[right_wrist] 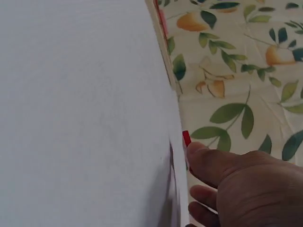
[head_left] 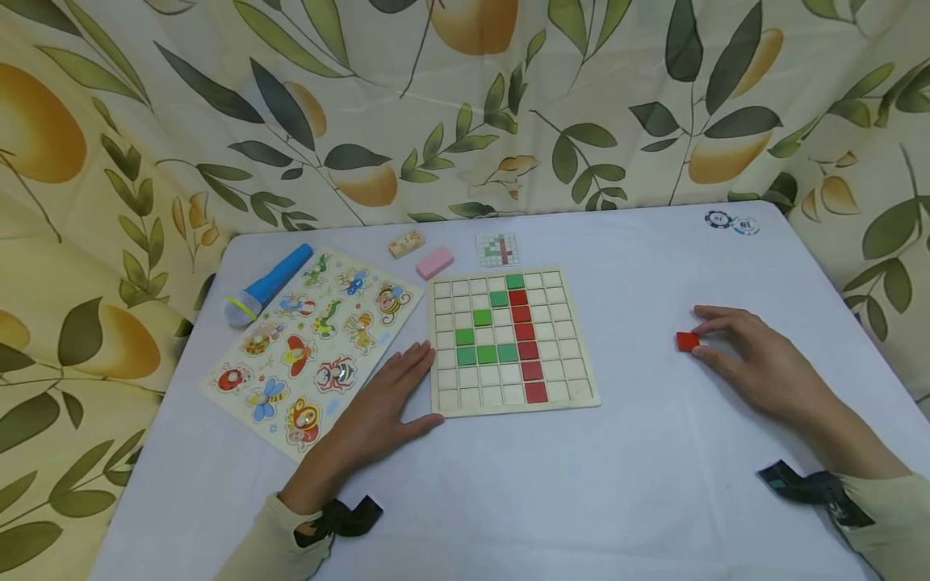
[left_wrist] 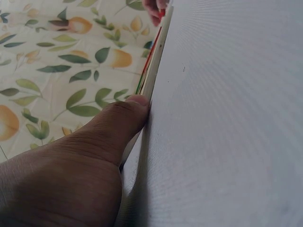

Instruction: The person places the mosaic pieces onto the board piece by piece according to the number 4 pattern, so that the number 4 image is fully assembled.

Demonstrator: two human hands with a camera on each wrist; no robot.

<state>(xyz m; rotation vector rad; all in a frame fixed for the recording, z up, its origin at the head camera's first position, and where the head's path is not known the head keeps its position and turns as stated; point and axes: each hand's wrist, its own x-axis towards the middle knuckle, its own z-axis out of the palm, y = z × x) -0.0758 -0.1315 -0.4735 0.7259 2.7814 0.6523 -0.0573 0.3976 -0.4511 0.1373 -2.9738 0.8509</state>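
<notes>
A wooden grid board (head_left: 567,355) lies at the middle of the white table, with green tiles (head_left: 486,353) and a column of red tiles (head_left: 527,339) set in it. My left hand (head_left: 392,399) lies flat on the table at the board's left side, its thumb against the front left corner. In the left wrist view the thumb (left_wrist: 113,127) presses the board's edge (left_wrist: 151,71). A loose red tile (head_left: 687,340) sits on the table to the right of the board, and my right hand (head_left: 744,355) pinches it with its fingertips. The right wrist view shows the red tile (right_wrist: 186,138) beside the thumb (right_wrist: 208,158).
A cartoon insect puzzle board (head_left: 312,339) lies left of my left hand, with a blue flashlight (head_left: 269,284) behind it. A pink block (head_left: 434,262), a small wooden piece (head_left: 405,243) and a pattern card (head_left: 497,249) sit behind the grid. Two chips (head_left: 730,221) lie at the far right corner.
</notes>
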